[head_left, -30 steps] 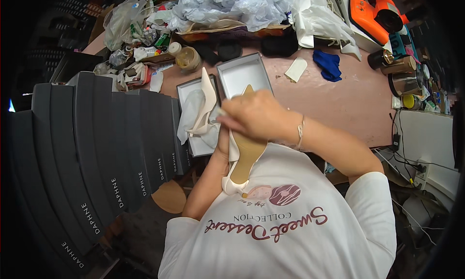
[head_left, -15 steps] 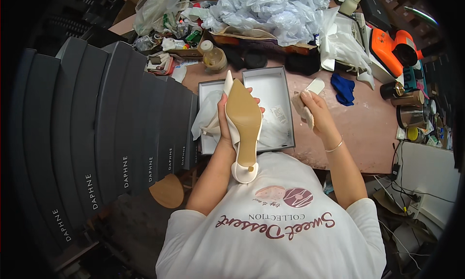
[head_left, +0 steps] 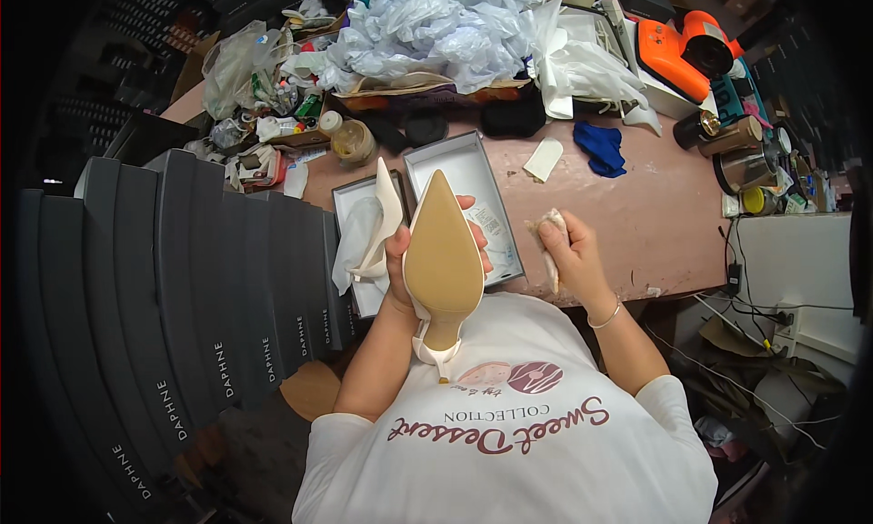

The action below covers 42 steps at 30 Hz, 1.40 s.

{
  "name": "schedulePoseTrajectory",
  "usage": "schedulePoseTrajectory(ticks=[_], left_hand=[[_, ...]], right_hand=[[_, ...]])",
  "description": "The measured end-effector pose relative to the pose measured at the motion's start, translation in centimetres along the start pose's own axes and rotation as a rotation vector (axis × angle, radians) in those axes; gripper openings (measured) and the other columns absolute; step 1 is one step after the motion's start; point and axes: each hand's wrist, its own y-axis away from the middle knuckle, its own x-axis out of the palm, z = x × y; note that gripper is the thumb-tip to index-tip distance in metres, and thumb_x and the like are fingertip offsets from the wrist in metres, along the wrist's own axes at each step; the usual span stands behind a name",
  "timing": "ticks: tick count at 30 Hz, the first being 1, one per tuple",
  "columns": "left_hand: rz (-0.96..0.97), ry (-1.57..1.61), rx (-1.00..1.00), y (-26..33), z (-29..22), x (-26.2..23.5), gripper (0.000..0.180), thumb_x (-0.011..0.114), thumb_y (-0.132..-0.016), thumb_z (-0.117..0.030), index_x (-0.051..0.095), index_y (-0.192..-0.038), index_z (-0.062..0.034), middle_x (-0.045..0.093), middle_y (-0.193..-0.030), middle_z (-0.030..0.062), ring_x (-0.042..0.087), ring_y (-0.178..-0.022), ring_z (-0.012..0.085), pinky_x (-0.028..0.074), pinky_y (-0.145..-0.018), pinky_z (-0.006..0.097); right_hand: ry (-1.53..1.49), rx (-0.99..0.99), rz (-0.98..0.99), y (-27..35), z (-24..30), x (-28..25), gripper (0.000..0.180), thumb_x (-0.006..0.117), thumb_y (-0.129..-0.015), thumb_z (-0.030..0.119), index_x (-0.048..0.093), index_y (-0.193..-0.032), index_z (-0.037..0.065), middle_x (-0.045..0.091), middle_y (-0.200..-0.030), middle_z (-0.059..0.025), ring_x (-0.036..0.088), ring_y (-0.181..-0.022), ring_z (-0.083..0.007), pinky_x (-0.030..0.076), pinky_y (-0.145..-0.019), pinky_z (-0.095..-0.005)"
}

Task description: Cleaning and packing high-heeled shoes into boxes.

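My left hand (head_left: 398, 265) is wrapped round a white pointed high-heeled shoe (head_left: 443, 246), its tan sole turned up toward me and its heel low by my shirt. In my right hand (head_left: 577, 256), closed and raised off to the right of the shoe, is a crumpled off-white cloth (head_left: 553, 228). A second white pointed shoe (head_left: 386, 216) shows behind my left hand, over the left half of the shoebox (head_left: 509, 219), beside white tissue paper (head_left: 359, 233). On the table lies a flat white rounded pad (head_left: 544, 159), near a blue cloth (head_left: 600, 149).
Dark grey shoeboxes (head_left: 195, 278) stand in a tall row at my left. Crumpled white wrapping (head_left: 436, 37) heaps at the back, behind a jar (head_left: 353, 142) of yellowish liquid. An orange tool (head_left: 673, 58) and several cups and jars (head_left: 750, 169) line the right side.
My right hand has let go of the white pad, which now lies on the table, and keeps the cloth. The held shoe's sole has tipped up more toward me. The whole view has shifted.
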Motion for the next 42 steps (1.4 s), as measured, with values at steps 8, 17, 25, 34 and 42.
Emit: schedulePoseTrajectory(ticks=[8, 17, 25, 34, 42], left_hand=[[-0.365, -0.073, -0.166, -0.2, 2.0, -0.6, 0.077, 0.044, -0.084, -0.06, 0.039, -0.131, 0.0014, 0.058, -0.101, 0.0169, 0.062, -0.087, 0.0219, 0.054, -0.067, 0.032], [-0.264, -0.122, -0.216, -2.4, 0.4, -3.9, 0.075, 0.04, -0.087, -0.057, 0.038, -0.134, 0.0003, 0.061, -0.091, 0.0159, 0.064, -0.074, 0.0234, 0.054, -0.062, 0.033], [-0.508, -0.088, 0.101, -4.6, -0.6, -5.8, 0.066, 0.034, -0.09, -0.054, 0.045, -0.129, -0.0023, 0.06, -0.094, 0.014, 0.061, -0.083, 0.0224, 0.052, -0.073, 0.035], [-0.664, -1.852, 0.249, -0.1, -2.4, -12.6, 0.074, 0.069, -0.079, -0.023, 0.033, -0.138, 0.004, 0.047, -0.128, 0.026, 0.046, -0.119, 0.0373, 0.038, -0.1, 0.041], [-0.766, -1.687, -0.202, 6.2, -4.1, -20.0, 0.035, 0.072, -0.078, -0.022, 0.064, -0.103, -0.0005, 0.069, -0.089, 0.0152, 0.066, -0.078, 0.0301, 0.05, -0.071, 0.037]], right_hand=[[0.671, -0.805, 0.195, -1.4, 4.4, 6.6, 0.025, 0.071, -0.077, 0.023, 0.053, -0.072, 0.007, 0.052, -0.064, -0.0099, 0.053, -0.052, -0.025, 0.041, -0.048, -0.0322], [-0.844, 0.38, -0.011, -11.7, -12.0, -4.5, 0.033, 0.048, -0.096, 0.04, 0.056, -0.11, 0.012, 0.062, -0.097, -0.0011, 0.06, -0.083, -0.012, 0.051, -0.063, -0.033], [-0.176, 0.14, 0.097, -12.9, -12.3, -4.6, 0.055, 0.063, -0.087, 0.036, 0.048, -0.127, 0.002, 0.061, -0.111, -0.0115, 0.061, -0.1, -0.023, 0.046, -0.09, -0.0344], [-0.718, 0.558, 0.476, -2.8, -3.5, 2.1, 0.043, 0.064, -0.079, 0.013, 0.05, -0.117, -0.003, 0.06, -0.105, -0.0136, 0.062, -0.092, -0.0202, 0.054, -0.075, -0.0345], [-0.482, 0.484, 0.444, -2.9, -3.8, 1.6, 0.039, 0.065, -0.082, 0.012, 0.052, -0.116, -0.002, 0.06, -0.112, -0.0087, 0.058, -0.098, -0.0143, 0.048, -0.084, -0.0287]])
